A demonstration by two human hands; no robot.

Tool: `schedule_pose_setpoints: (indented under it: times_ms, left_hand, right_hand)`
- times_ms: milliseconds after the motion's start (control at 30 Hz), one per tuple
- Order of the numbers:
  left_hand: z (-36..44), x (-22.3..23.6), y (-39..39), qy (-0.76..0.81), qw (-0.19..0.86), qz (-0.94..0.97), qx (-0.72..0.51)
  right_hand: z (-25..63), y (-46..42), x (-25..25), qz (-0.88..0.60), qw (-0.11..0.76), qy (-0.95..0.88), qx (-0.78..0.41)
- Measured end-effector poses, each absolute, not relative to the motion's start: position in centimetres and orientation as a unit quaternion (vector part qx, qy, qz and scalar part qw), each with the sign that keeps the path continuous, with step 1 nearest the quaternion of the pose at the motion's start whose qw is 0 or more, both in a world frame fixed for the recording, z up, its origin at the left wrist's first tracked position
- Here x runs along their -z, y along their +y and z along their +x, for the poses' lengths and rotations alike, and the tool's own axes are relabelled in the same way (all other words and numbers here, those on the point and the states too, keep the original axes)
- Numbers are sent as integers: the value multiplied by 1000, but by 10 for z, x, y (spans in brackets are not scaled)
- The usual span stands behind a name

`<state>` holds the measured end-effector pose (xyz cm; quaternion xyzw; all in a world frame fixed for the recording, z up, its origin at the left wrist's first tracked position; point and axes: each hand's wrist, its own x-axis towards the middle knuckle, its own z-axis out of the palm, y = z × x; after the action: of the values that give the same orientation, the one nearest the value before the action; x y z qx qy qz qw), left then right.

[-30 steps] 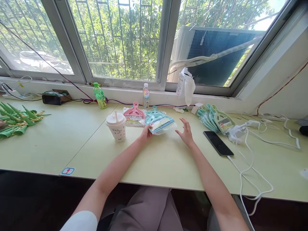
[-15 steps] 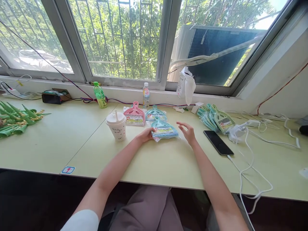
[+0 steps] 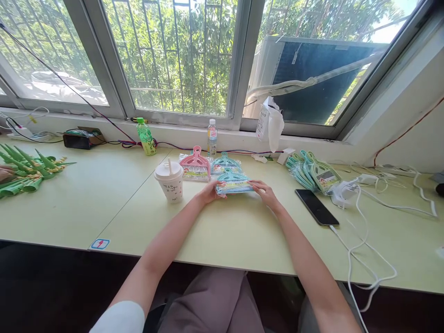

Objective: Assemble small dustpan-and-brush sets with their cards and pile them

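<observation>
- From here I see the left hand (image 3: 208, 193) clamped on the left end of the wrapped teal brush set (image 3: 234, 181), the right hand (image 3: 264, 192) gripping its right end, probably to steady the slippery film.
- It's at mid-counter (image 3: 222, 236), just in front of another teal set (image 3: 225, 163); whether it touches the counter, I can't tell.
- The cup (image 3: 169, 180) stands upright to the left, likely out of both hands' way.

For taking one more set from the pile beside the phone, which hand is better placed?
Probably the right hand, at the end of the teal packet nearer the pile; the left hand is at the opposite end. Both touch the packet; the right should release first.
</observation>
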<state>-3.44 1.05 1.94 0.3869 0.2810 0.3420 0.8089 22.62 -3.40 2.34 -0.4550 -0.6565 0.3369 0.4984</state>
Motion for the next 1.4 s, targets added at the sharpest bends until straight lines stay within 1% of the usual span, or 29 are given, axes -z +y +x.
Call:
schedule_pose_setpoints:
  times_ms: [167,267,333,433,533,633,767,867,967,1067,1133,1267,1400]
  left_hand:
    - [-34,-19,8,270,804,448,-281]
    - [-35,-16,8,277,784,485,-270]
    - [-35,-15,8,294,767,500,-275]
    - [-35,-15,8,317,750,515,-269]
    - [-34,-16,9,344,734,529,-250]
    - [-28,-16,8,354,715,536,-277]
    - [-19,-18,1,330,677,541,-374]
    - [-13,-19,-8,290,622,621,-379]
    - [-7,-17,-14,320,512,689,-400]
    - [-4,-15,-12,392,422,676,-459]
    - [-5,-13,-8,407,425,650,-480]
    - [-6,-11,-3,410,482,596,-494]
    - [-7,-10,-3,484,451,585,-469]
  right_hand:
    - [223,-28,-10,-490,553,-593,-320]
    - [219,-27,-6,-492,571,-585,-300]
    - [219,-26,-4,-486,578,-579,-308]
    - [219,-25,-2,-479,577,-530,-395]
    - [220,-28,-3,-458,538,-496,-505]
    - [220,-29,-6,-443,516,-473,-560]
    - [223,-22,-5,-468,576,-407,-533]
    - [230,-16,-2,-484,622,-367,-495]
    - [235,-16,-2,-484,623,-374,-488]
    - [232,-21,-6,-478,599,-406,-498]
    - [227,-24,-9,-474,588,-420,-503]
    - [221,-23,-10,-494,565,-430,-502]
    - [220,-19,-5,-535,533,-460,-466]
